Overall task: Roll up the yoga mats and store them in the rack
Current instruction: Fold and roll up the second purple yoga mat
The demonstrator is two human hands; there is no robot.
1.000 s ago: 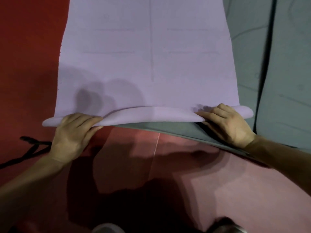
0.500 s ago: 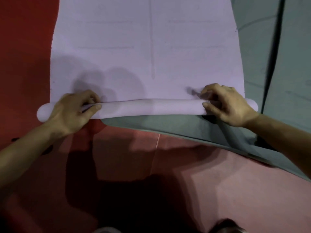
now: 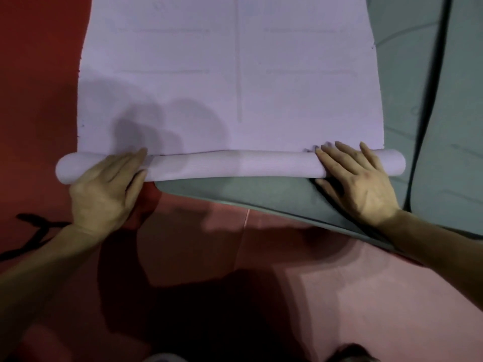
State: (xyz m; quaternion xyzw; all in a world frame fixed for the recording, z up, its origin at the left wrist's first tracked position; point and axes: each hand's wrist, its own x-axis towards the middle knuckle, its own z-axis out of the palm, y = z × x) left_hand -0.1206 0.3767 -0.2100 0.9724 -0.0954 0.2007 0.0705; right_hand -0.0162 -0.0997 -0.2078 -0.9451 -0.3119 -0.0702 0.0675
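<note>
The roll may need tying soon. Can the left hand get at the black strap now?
Probably yes. The strap lies in the open on the floor beside the left wrist, and the left hand only rests flat on the roll, so it could lift off.

Left hand (image 3: 104,190) flat, right hand (image 3: 359,184) flat, fingers extended

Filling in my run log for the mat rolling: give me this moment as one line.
step: roll purple mat | left hand: flat on roll | right hand: flat on roll | grey mat: underneath, unrolled
</note>
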